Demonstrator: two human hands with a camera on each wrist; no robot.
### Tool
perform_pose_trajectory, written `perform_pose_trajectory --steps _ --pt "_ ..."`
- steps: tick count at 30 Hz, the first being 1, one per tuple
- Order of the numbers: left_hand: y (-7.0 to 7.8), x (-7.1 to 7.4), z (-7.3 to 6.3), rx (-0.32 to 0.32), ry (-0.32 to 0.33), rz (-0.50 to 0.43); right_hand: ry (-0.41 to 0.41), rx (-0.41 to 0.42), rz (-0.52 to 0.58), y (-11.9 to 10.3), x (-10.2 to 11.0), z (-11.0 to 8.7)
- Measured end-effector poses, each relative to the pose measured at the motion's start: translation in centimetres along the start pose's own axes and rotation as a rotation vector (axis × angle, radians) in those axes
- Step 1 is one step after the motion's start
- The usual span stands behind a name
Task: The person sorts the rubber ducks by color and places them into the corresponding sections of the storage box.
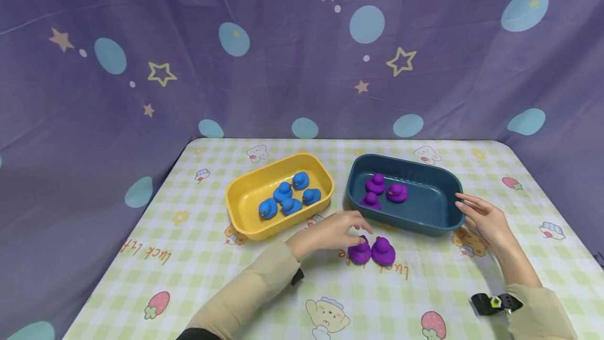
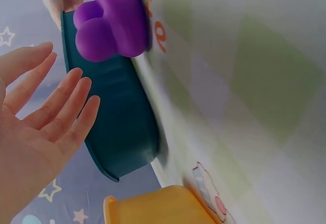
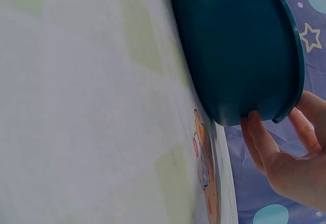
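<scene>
My left hand [image 1: 336, 232] hovers close over two purple rubber ducks, its fingers loosely spread with nothing between them. The left one of that pair, a purple duck [image 1: 359, 252], lies partly under the fingertips in the head view; the other purple duck [image 1: 383, 252] sits beside it. In the left wrist view the fingers are apart from the purple ducks [image 2: 122, 25]. My right hand [image 1: 486, 222] holds the right end of a dark teal bin [image 1: 424, 223], fingertips over the rim and others against the outer wall [image 3: 234, 81]. Inside the bin are three purple ducks [image 1: 397, 193].
A yellow bin [image 1: 243, 214] stands left of the teal one, with several blue ducks [image 1: 283, 192] inside. Both bins rest on a checked tablecloth [image 1: 226, 282]. A purple patterned curtain [image 1: 283, 83] hangs behind the table.
</scene>
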State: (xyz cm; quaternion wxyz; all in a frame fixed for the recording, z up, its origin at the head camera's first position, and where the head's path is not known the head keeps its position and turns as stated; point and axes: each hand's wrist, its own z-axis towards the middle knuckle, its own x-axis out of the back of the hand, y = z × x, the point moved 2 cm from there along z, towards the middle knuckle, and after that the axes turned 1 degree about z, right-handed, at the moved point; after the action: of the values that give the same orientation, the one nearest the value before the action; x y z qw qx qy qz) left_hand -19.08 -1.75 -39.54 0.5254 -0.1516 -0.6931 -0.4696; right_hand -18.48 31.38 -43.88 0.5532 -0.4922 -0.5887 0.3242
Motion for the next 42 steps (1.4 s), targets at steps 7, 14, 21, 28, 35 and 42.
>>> perform_pose_trajectory --steps 7,14,21,28,35,42 --pt "-0.2 -0.3 -0.4 -0.015 -0.016 -0.017 -0.015 -0.003 -0.023 -0.1 -0.1 0.0" --pt "-0.4 -0.7 -0.4 -0.006 -0.037 0.013 -0.019 -0.029 -0.040 0.2 0.1 0.3" --pt "-0.6 -0.9 -0.4 -0.005 -0.065 0.019 -0.005 -0.042 -0.020 0.0 0.0 0.2" --pt "-0.7 -1.2 -0.4 -0.023 -0.094 0.027 -0.027 -0.016 -0.011 -0.3 -0.1 -0.1" --pt "-0.9 -1.5 -0.4 -0.051 -0.091 0.033 -0.029 -0.020 -0.012 -0.1 0.0 0.0" --pt "-0.8 -1.8 -0.2 -0.058 -0.100 0.046 -0.022 -0.029 -0.037 0.9 0.2 0.7"
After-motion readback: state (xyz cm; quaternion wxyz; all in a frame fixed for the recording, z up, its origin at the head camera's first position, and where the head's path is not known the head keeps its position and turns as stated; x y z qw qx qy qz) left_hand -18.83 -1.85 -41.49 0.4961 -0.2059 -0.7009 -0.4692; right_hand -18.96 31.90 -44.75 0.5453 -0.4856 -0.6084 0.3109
